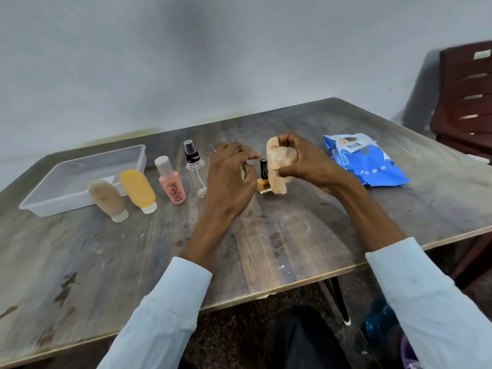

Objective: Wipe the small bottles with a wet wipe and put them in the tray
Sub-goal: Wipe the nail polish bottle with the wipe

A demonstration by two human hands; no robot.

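Observation:
My right hand [306,163] grips a crumpled pale wet wipe [279,166] just above the table. Right beside the wipe stands a small orange nail polish bottle [263,181] with a black cap. My left hand [231,179] hovers to the left of that bottle with its fingers curled; a pale patch shows under them, and I cannot tell what it is. Further left stand a clear spray bottle [196,171], a pink bottle [172,182], a yellow tube [138,190] and a beige tube [107,199]. The clear plastic tray [53,206] lies at the far left with no bottles inside.
A blue pack of wet wipes [367,163] lies to the right of my right hand. The worn wooden table [266,249] ends at a front edge near my sleeves. A dark red plastic chair [468,97] stands past the table's right corner, against the wall.

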